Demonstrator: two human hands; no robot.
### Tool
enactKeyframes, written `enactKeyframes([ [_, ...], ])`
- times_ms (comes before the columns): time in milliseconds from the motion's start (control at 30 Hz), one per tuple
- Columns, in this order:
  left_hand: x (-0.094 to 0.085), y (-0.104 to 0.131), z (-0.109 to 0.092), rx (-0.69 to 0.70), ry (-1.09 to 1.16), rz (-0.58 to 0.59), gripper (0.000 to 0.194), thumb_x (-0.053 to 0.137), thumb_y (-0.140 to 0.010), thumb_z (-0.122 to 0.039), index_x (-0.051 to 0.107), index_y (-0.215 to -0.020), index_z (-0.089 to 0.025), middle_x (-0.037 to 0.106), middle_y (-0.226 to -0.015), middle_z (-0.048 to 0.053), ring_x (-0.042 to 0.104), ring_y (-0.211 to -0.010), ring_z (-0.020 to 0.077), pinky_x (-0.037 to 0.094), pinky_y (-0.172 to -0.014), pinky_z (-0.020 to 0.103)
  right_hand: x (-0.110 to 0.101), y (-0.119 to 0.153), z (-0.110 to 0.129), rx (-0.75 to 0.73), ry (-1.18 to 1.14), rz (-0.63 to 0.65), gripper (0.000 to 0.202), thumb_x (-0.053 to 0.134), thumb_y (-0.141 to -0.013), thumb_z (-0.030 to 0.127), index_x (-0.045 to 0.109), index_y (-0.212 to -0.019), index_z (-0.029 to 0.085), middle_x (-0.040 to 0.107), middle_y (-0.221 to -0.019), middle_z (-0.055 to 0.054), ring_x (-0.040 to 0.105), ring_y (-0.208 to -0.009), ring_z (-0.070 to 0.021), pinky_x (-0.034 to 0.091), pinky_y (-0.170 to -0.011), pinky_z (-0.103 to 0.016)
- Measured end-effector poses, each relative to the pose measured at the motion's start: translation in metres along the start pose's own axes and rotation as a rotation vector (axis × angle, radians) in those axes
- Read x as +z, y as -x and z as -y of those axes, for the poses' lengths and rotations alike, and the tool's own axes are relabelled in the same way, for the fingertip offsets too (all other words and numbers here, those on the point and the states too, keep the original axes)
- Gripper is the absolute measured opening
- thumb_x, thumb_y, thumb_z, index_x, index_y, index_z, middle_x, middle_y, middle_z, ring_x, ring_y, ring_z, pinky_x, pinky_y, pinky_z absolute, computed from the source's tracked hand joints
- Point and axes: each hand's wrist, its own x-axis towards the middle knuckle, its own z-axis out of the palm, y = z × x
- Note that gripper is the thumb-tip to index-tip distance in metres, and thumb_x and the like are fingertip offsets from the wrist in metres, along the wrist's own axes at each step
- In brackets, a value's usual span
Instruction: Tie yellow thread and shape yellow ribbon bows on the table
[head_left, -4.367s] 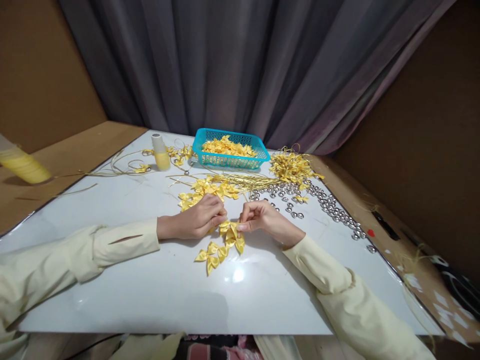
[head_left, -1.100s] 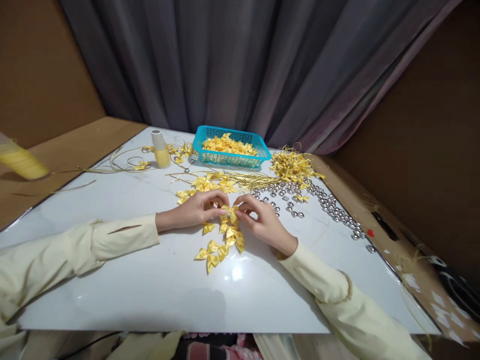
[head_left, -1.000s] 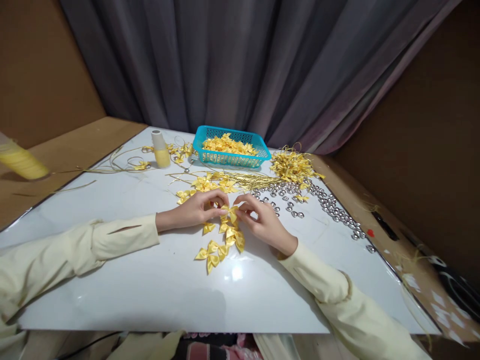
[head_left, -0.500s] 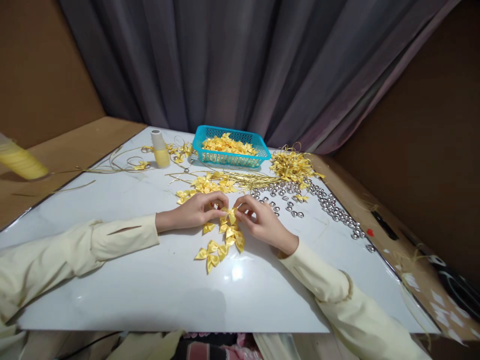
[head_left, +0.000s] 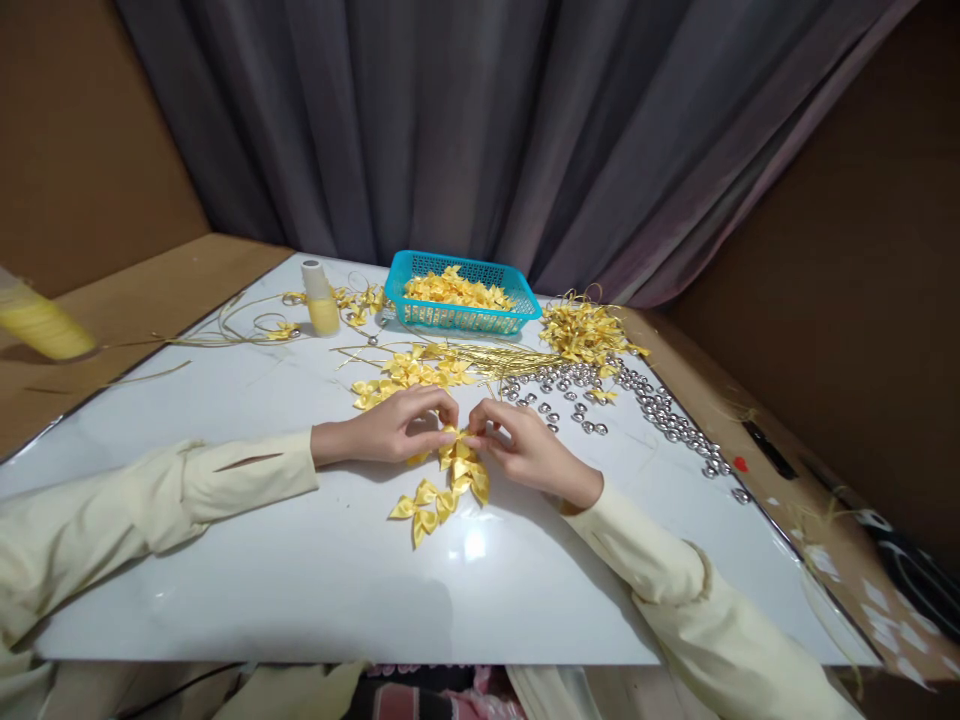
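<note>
A small yellow ribbon bow (head_left: 460, 438) is pinched between my two hands over the middle of the white table. My left hand (head_left: 396, 423) grips its left side with thumb and fingertips. From the right, my right hand (head_left: 526, 447) holds its other side in a pinch. Just below my fingertips lie several loose yellow bows (head_left: 424, 507), some touching each other. More yellow bows (head_left: 412, 368) are spread behind my left hand.
A teal basket (head_left: 465, 322) of yellow bows stands at the back. Right of it are a heap of bows (head_left: 583, 332) and scattered silver beads (head_left: 667, 418). Gold wires (head_left: 502, 358) lie in front. A bottle (head_left: 322, 300) stands at the back left.
Both hands have come slightly nearer the front with the bow, and it now sits close above the loose bows. My fingers have shifted their hold a little.
</note>
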Motion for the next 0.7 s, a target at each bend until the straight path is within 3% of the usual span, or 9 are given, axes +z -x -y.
enactKeyframes([
  [167,0.0013,-0.0006,0.0011,0.027,-0.098,0.003,0.019,0.051,-0.092,-0.036,0.054,-0.095,-0.018,0.061,-0.094,0.005,0.053,-0.087,0.0178,0.040,-0.081,0.031,-0.0009,0.0000,0.0015,-0.031,0.023,0.011,0.010,0.051,-0.087,0.016,0.048,-0.078,0.018,0.056,-0.073,0.000,0.050,-0.066,-0.0123,0.037,-0.064,-0.023],
  [500,0.0053,0.0017,0.0030,0.125,-0.156,-0.054,0.008,0.050,-0.093,-0.025,0.052,-0.096,-0.018,0.062,-0.089,0.003,0.054,-0.082,0.0157,0.040,-0.078,0.028,0.0006,-0.0008,-0.0009,-0.031,-0.002,0.017,0.010,0.052,-0.086,0.016,0.049,-0.078,0.018,0.056,-0.072,0.001,0.049,-0.064,-0.0112,0.036,-0.061,-0.022],
  [700,0.0052,0.0016,0.0021,0.107,-0.162,-0.053,0.010,0.050,-0.093,-0.027,0.053,-0.091,-0.018,0.061,-0.086,0.002,0.053,-0.080,0.0156,0.039,-0.077,0.028,0.0000,0.0005,0.0004,-0.033,0.004,0.015,0.009,0.051,-0.087,0.016,0.049,-0.079,0.018,0.056,-0.072,0.000,0.050,-0.064,-0.0112,0.036,-0.061,-0.022],
])
